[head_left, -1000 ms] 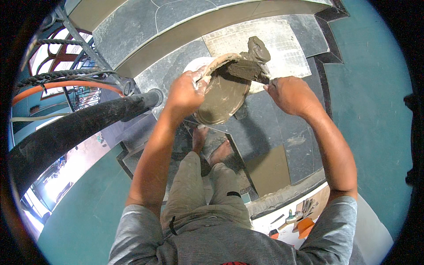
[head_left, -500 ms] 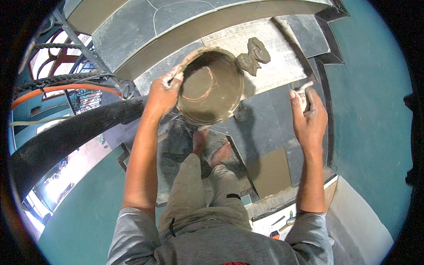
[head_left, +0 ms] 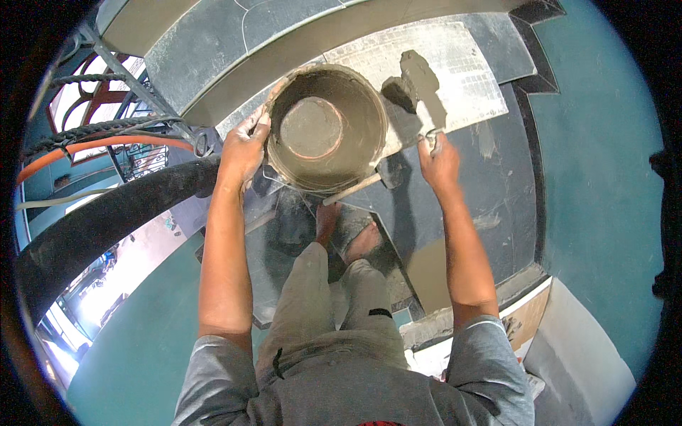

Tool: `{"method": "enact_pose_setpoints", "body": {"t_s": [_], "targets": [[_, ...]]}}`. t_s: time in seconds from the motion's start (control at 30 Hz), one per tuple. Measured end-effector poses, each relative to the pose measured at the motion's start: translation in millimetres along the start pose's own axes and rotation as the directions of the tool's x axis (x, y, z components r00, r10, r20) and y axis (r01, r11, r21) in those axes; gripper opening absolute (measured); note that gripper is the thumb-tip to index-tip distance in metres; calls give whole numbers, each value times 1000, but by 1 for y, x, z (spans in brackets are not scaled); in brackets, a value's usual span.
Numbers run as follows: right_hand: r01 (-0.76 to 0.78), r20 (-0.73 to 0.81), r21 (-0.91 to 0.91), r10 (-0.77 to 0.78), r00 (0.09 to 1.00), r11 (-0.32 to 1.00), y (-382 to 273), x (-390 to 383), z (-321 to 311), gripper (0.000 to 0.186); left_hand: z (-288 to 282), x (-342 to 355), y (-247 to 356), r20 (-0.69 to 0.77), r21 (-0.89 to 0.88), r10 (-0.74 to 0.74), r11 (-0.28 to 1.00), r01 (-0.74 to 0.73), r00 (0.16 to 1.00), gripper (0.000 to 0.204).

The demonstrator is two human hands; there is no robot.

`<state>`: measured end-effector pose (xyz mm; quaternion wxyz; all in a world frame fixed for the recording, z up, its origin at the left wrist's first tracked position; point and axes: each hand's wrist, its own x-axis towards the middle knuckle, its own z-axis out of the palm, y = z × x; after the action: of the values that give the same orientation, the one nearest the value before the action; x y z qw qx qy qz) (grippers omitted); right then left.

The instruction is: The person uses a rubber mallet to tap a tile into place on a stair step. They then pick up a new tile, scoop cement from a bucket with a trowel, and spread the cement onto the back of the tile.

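My left hand grips the left rim of a round, mortar-smeared pan, which tilts so that I look into it; a disc of light shows on its bottom. In my right hand is a trowel, closed in my fingers by its handle. Its blade lies at the grey mortar on the back of a pale, grid-patterned tile; where blade ends and mortar begins is hard to tell. Below the pan lies a hammer, its head close to the tile's near edge.
Dark stone steps rise beyond the tile. A teal wall stands to the right. On the left run a thick black rail, ropes and an orange hose. My bare feet stand on the floor below the pan.
My right hand has swung left with the trowel, from the tile's right side to the mortar. The pan has shifted slightly left and its bottom faces me more fully.
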<state>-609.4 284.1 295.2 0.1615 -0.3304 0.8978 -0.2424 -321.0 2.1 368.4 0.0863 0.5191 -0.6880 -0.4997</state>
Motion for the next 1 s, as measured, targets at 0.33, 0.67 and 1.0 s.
{"method": "enact_pose_setpoints", "body": {"t_s": [0.33,0.67,1.0], "targets": [[460,233,-149,-421,877,875,33,25,35,37,-13,10,-7,6,58,-51,997,50,999,43],[189,216,-97,-165,962,977,13,-43,-63,28,-2,1,-11,-55,-148,-122,983,112,991,44],[365,428,-403,-179,886,839,-63,-47,-98,32,11,-17,-20,-88,-221,-87,973,66,992,40]]}}
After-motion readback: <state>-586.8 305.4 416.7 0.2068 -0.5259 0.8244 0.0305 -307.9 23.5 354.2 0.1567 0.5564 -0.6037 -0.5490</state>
